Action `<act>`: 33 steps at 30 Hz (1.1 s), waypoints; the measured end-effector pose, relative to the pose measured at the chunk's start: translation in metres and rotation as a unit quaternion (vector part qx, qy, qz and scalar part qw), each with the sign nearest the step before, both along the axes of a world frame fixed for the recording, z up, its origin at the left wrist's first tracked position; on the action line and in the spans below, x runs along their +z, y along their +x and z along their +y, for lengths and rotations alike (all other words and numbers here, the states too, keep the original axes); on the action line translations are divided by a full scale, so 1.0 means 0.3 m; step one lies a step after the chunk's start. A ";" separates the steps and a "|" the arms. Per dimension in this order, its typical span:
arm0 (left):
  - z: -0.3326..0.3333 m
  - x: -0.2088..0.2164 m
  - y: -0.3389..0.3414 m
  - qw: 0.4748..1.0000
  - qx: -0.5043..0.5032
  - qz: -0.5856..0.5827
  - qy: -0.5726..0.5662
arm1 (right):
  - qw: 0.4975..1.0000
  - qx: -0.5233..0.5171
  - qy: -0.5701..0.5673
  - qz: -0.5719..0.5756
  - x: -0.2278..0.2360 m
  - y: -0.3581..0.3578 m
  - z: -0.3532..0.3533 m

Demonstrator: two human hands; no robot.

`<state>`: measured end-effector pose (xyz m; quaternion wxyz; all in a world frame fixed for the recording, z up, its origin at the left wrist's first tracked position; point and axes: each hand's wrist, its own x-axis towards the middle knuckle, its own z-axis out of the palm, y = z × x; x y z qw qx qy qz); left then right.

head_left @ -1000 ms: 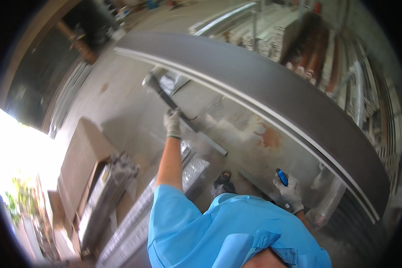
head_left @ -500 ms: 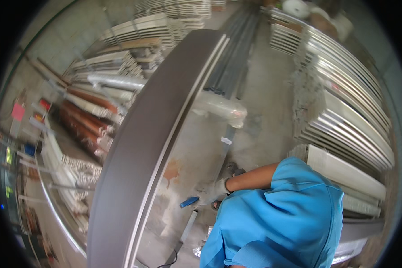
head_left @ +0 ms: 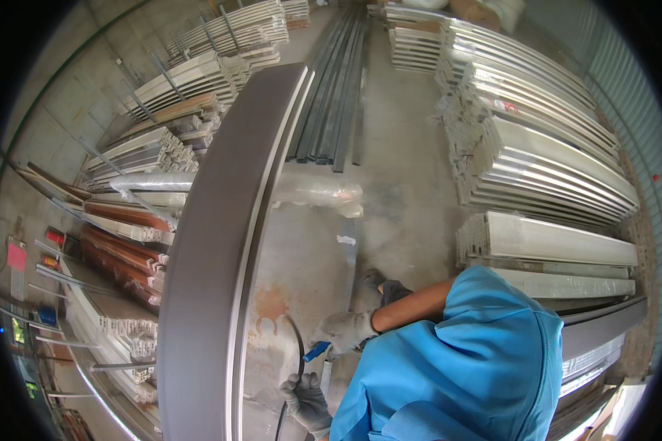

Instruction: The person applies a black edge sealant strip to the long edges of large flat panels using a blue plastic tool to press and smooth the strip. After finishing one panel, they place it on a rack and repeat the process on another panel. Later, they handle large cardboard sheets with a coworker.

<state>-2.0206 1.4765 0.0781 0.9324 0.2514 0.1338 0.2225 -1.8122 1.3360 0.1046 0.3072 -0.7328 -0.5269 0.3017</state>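
My gloved right hand (head_left: 348, 332) is closed around a small blue tool (head_left: 317, 351), whose working end I cannot make out. Below and left of it, my gloved left hand (head_left: 307, 403) pinches a thin black strip (head_left: 299, 339) that curves up from the fingers and also hangs down below them. Both gloves are grey. Just left of my hands stretches a long dark grey panel (head_left: 210, 242) with pale edges, running from the lower edge toward the far end, apart from both hands.
White profiles (head_left: 559, 239) lie stacked along the right side. Racks on the left carry white and brown profiles (head_left: 114, 253). Long dark metal tubes (head_left: 331, 88) lie on the floor ahead, with a plastic-wrapped roll (head_left: 320, 196) nearer. My shoe (head_left: 375, 279) shows beside my right arm.
My left hand has come into view holding the black strip, which now rises beside the blue tool. The view has turned, so the panel and stacks appear shifted left. My right hand keeps the blue tool.
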 end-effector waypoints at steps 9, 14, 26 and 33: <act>-0.230 0.145 0.177 0.998 -0.023 -0.008 0.065 | 0.820 -0.204 0.121 0.521 0.098 0.192 -0.138; -0.415 0.196 0.387 0.993 -0.041 0.009 0.107 | 0.872 -0.187 0.147 0.428 0.194 0.479 -0.318; -0.927 0.412 1.131 0.917 -0.281 0.097 0.268 | 0.695 -0.360 0.463 0.416 0.369 1.141 -0.865; -0.856 0.470 1.285 0.526 0.067 0.018 0.848 | 0.752 -0.388 0.366 0.387 0.376 1.205 -0.863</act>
